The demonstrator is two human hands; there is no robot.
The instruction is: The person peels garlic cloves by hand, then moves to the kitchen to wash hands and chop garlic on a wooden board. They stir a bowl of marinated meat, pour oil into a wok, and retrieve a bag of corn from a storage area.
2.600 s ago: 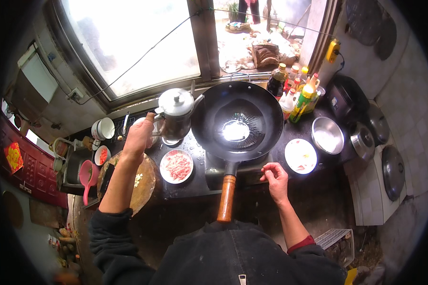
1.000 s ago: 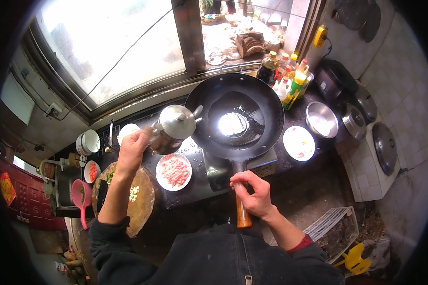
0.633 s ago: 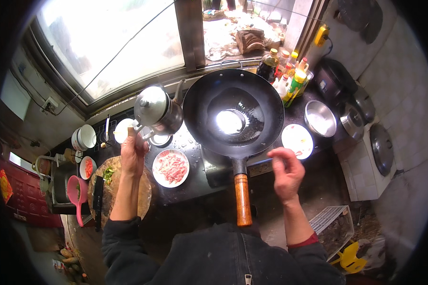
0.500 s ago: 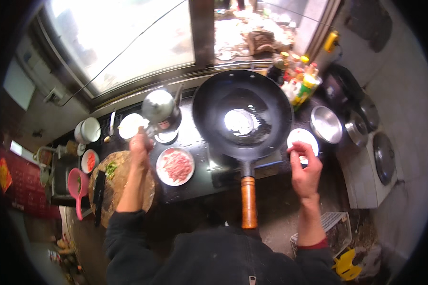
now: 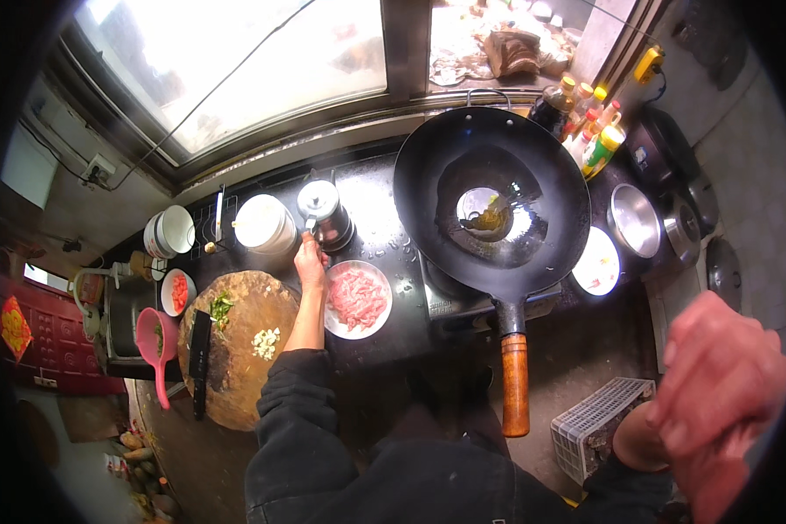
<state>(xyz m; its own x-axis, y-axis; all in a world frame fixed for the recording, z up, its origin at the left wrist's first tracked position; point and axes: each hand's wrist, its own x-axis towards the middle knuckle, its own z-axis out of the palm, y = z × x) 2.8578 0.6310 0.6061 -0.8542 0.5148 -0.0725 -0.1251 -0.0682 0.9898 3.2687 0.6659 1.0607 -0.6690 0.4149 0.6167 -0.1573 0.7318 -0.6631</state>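
Observation:
My left hand (image 5: 311, 264) is closed on the handle of a lidded metal jug (image 5: 331, 227), which stands upright on the counter. A plate of sliced raw meat (image 5: 358, 299) lies just beside that hand. Raised close to the camera at the right, my right hand (image 5: 716, 397) is blurred with its fingers curled in; whatever it might hold is hidden. Between the hands sits a black wok (image 5: 428, 205) on the stove, a pool of oil (image 5: 485, 214) at its bottom and its wooden handle (image 5: 515, 384) pointing toward me. A white plate (image 5: 601, 253) lies right of the wok.
On the left, a round chopping board (image 5: 244, 384) bears chopped garlic (image 5: 265, 343), green pieces (image 5: 221, 311) and a dark cleaver (image 5: 200, 362). Nearby are a pink strainer (image 5: 162, 323), a white container (image 5: 266, 229) and a sink (image 5: 122, 323). Bottles (image 5: 598, 148) and a metal bowl (image 5: 635, 218) stand right.
The jug has come down onto the counter beside the white container, still in my left hand. My right hand has left the white plate and risen toward the camera at the right.

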